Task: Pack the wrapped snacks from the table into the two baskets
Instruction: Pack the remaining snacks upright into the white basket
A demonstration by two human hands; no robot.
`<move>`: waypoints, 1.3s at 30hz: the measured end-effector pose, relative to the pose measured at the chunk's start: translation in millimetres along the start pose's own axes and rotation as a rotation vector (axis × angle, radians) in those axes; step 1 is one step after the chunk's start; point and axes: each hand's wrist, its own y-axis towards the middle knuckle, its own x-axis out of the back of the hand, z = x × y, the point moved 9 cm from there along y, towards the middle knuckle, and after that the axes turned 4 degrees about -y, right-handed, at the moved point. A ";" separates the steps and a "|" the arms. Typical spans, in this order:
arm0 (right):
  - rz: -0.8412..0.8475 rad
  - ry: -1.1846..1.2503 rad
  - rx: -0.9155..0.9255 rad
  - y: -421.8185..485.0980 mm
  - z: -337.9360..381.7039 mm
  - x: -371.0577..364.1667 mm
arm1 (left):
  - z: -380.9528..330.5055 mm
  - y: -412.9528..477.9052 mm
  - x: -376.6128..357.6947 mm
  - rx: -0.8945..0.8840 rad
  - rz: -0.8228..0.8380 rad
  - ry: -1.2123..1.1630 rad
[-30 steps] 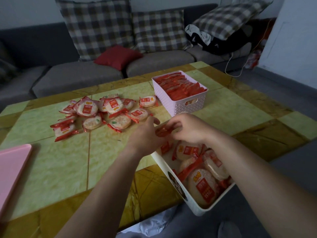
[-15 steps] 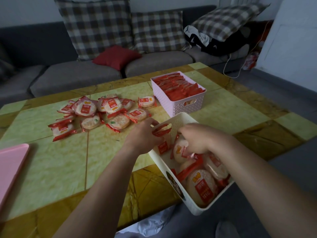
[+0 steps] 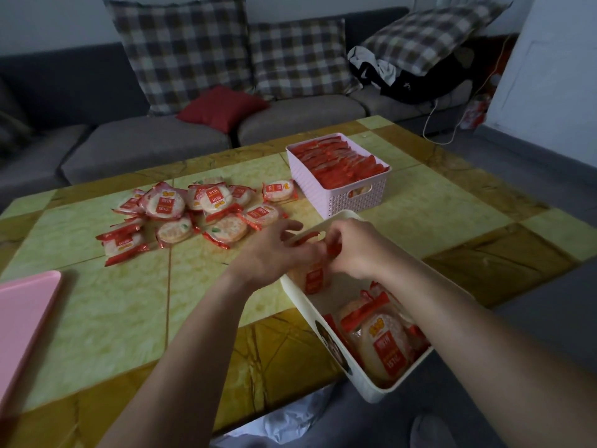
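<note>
Left of the grip, the loose snacks (image 3: pixel 193 215) lie heaped on the table (image 3: pixel 113 312) — within easy reach, not yet packed. The left hand (image 3: pixel 274 253) and right hand (image 3: pixel 355 250) meet over the far end of the white basket (image 3: pixel 371 394), both pinching one packet (image 3: pixel 313 276) stood on edge, likely so it files in upright and saves room. Nearer than the grip, packed snacks (image 3: pixel 384 347) lean together. Beyond it to the right, the pink basket (image 3: pixel 336 192) looks full.

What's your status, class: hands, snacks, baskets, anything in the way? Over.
Fingers of left hand, right hand pinch one wrapped snack over white basket. Full pink basket; loose pile on table. Path clear.
</note>
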 end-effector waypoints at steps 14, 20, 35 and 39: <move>0.645 -0.333 0.156 -56.7 -1.0 -15.0 | -4.6 -4.3 -6.0 -0.069 -0.059 0.334; 0.350 -0.082 0.206 -44.5 -0.9 35.7 | -1.4 -2.5 -4.8 -0.072 -0.071 0.308; -0.002 -0.119 0.181 -22.1 12.8 7.2 | -5.2 -7.2 -8.1 -0.110 0.033 0.292; -0.061 -0.032 0.286 -31.7 24.5 29.7 | -0.7 -4.9 -9.1 -0.120 0.071 0.297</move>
